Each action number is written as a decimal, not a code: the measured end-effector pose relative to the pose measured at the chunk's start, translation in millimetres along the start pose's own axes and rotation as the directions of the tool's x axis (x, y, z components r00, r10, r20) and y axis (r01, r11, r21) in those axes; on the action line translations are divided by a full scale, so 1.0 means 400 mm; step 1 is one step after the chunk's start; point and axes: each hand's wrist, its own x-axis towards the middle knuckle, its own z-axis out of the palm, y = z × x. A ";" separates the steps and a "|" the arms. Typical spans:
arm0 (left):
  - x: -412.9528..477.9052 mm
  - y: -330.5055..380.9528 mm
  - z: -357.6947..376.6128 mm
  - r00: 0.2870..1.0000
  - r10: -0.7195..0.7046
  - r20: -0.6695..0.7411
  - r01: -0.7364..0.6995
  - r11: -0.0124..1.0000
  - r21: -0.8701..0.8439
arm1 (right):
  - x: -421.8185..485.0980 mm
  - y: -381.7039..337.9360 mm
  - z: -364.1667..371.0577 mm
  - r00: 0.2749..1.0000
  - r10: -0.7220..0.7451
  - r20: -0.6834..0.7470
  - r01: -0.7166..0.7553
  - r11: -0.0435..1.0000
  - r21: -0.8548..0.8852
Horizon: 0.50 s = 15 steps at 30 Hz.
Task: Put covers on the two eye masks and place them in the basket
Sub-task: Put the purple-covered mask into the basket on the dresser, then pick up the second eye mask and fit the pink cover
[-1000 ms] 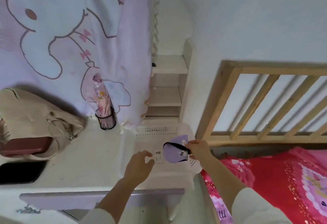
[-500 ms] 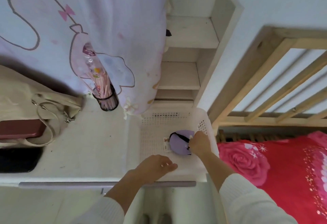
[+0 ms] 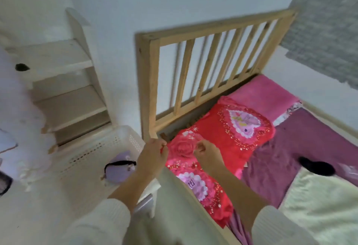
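A purple eye mask (image 3: 119,171) with a black strap lies inside the white perforated basket (image 3: 108,144) on the desk at the left. My left hand (image 3: 153,155) has its fingers closed at the near corner of the red blanket (image 3: 222,128), where a bit of red shows between thumb and fingers. My right hand (image 3: 207,151) is curled shut just above the same blanket, with nothing visible in it. A dark object (image 3: 316,166) lies on the bed farther right; blur hides what it is.
The wooden slatted headboard (image 3: 193,66) rises right behind my hands. White shelves (image 3: 67,90) stand behind the basket. The bed carries a purple sheet (image 3: 290,148), a pink pillow (image 3: 265,93) and a pale quilt (image 3: 319,206). A pale bed rail (image 3: 180,206) runs between desk and mattress.
My right hand let go of the purple eye mask, which now lies in the basket. Both hands moved right to the red blanket on the bed, and my view swung right.
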 end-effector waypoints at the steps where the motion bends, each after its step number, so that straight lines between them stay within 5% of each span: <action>1: 0.008 0.054 0.049 0.997 0.069 0.045 -0.069 0.998 0.001 | -0.017 0.057 -0.047 0.998 0.049 -0.025 -0.049 0.999 -0.009; 8: -0.060 0.378 0.432 0.867 0.184 0.463 -0.252 0.964 0.088 | -0.160 0.467 -0.331 0.907 0.386 -0.167 -0.388 0.921 0.021; 15: -0.073 0.633 0.814 0.820 0.173 0.546 -0.307 0.937 0.165 | -0.158 0.918 -0.562 0.831 0.541 -0.132 -0.531 0.841 0.102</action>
